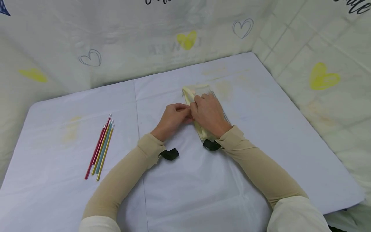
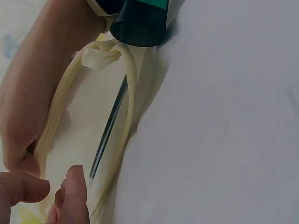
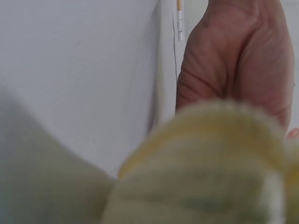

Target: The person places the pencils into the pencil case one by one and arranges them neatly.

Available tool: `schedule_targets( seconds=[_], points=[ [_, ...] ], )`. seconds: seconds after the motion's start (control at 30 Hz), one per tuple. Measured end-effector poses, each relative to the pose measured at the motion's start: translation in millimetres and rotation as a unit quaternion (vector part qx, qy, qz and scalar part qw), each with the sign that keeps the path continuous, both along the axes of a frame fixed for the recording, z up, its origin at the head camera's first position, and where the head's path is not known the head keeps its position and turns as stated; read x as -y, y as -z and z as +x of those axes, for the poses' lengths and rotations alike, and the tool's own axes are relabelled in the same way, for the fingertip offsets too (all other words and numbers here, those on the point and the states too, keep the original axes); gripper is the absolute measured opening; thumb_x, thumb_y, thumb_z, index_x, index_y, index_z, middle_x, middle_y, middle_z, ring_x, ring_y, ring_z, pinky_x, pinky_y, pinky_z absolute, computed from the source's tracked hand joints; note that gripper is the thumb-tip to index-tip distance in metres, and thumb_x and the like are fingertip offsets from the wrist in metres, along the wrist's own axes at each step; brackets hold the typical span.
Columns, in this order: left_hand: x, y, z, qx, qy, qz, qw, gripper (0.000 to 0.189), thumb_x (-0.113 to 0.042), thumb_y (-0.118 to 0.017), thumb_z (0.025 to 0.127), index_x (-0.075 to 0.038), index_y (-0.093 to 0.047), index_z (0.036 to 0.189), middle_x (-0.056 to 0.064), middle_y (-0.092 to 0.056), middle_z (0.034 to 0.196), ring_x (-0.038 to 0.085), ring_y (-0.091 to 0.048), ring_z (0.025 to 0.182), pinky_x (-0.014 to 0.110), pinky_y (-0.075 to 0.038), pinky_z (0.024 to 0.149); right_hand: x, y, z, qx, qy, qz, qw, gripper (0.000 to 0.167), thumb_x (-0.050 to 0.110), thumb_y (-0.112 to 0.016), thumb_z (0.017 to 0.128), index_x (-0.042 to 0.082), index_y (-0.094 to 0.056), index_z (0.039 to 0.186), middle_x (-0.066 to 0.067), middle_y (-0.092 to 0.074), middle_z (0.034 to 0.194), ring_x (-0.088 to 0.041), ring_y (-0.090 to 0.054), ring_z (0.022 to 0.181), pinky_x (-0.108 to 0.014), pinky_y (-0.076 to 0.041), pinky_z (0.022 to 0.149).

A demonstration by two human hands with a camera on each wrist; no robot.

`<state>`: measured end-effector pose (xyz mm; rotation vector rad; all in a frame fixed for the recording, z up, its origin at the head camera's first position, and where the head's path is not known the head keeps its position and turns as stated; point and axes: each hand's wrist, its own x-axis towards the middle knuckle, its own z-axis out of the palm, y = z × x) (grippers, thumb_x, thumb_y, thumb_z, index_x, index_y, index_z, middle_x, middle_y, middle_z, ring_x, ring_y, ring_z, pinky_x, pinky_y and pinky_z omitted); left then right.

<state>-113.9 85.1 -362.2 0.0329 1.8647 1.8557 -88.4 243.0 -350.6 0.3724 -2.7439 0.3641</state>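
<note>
A clear pencil case with a cream zip edge [image 1: 200, 130] lies on the table under my right hand [image 1: 209, 112]. That hand grips the zip edge, thumb bent at the rim. My left hand [image 1: 175, 117] is at the same edge; in the left wrist view its thumb and forefinger stand apart beside the gaping cream rim [image 2: 58, 102]. A slim dark rod [image 2: 110, 126] shows within the rim's loop. The right wrist view has the case [image 3: 210, 163] blurred up close, covering the right fingers, with the left palm [image 3: 233, 60] behind.
Several pencils [image 1: 102, 148], red, gold and teal, lie together on the white tabletop [image 1: 185, 193] left of the hands. Black wrist cameras [image 1: 170, 154] hang below both cuffs. A printed cloth wall [image 1: 130, 38] stands along the table's back and right edges.
</note>
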Motion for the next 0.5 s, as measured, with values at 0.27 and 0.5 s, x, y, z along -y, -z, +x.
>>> schedule_targets(
  seconds=[0.27,0.5],
  points=[
    [19.5,-8.9,-2.7,-0.024,-0.007,-0.007,0.9997,0.037,-0.012,-0.064,0.097,0.005,-0.061,0.129,0.023,-0.069,0.117,0.021,-0.071,0.096,0.035,-0.067,0.087,-6,-1.5,-3.1,0.033,0.026,-0.034,0.9986,0.036,0.013,-0.044,0.102,0.005,-0.054,0.068,-0.014,-0.051,0.064,-0.033,-0.052,0.066,-0.041,-0.045,0.066],
    [36.6,-16.0,-5.0,-0.034,-0.019,-0.035,0.9986,0.039,-0.016,-0.064,0.099,0.002,-0.059,0.133,0.021,-0.066,0.124,0.021,-0.066,0.099,0.033,-0.067,0.086,-13,2.3,-4.2,0.009,0.019,-0.054,0.9983,0.041,0.010,-0.044,0.101,0.009,-0.042,0.060,-0.006,-0.035,0.058,-0.027,-0.039,0.057,-0.034,-0.033,0.057]
  ],
)
